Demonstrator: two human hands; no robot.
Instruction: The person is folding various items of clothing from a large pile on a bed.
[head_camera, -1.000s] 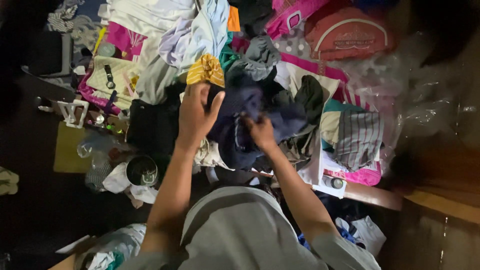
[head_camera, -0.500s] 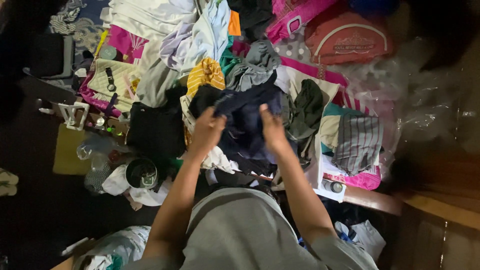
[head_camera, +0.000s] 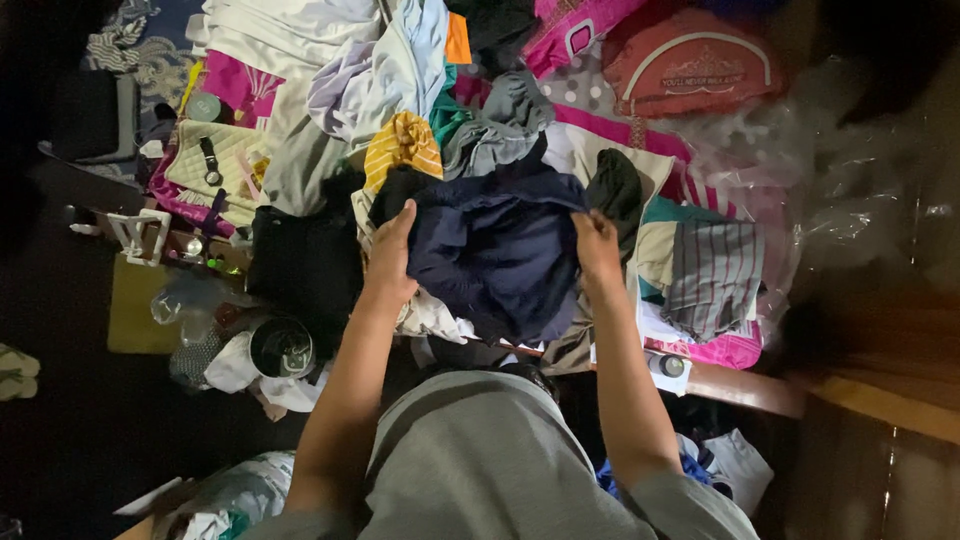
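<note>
The heap of clothing (head_camera: 400, 120) takes up most of the view, piled loosely over a surface that cannot be made out beneath it; whether that is a bed or a table cannot be told. Pale sheets and shirts lie at the far side, with pink fabric running through the middle.

A red bag (head_camera: 690, 65) with a curved top sits at the far right of the heap, and crumpled clear plastic (head_camera: 850, 180) lies beside it.

The dark navy garment (head_camera: 500, 250) lies on top of the heap directly in front of the person, spread between both hands. It is opened out wide but creased, with no fold visible in it. Judged from this, the spreading is done and any folding or sorting of it is left; the rest of the heap looks unsorted.

A striped grey garment (head_camera: 715, 270) lies just right of it, folded roughly flat. A yellow striped piece (head_camera: 405, 145) lies just beyond the left edge.

The left hand (head_camera: 392, 250) presses on the garment's left edge, fingers curled over the cloth in a closed grip. The right hand (head_camera: 597, 240) pinches the right edge, likewise closed on the fabric.

A dark round pot (head_camera: 282, 347) stands low at the left, well apart from the hands.
</note>
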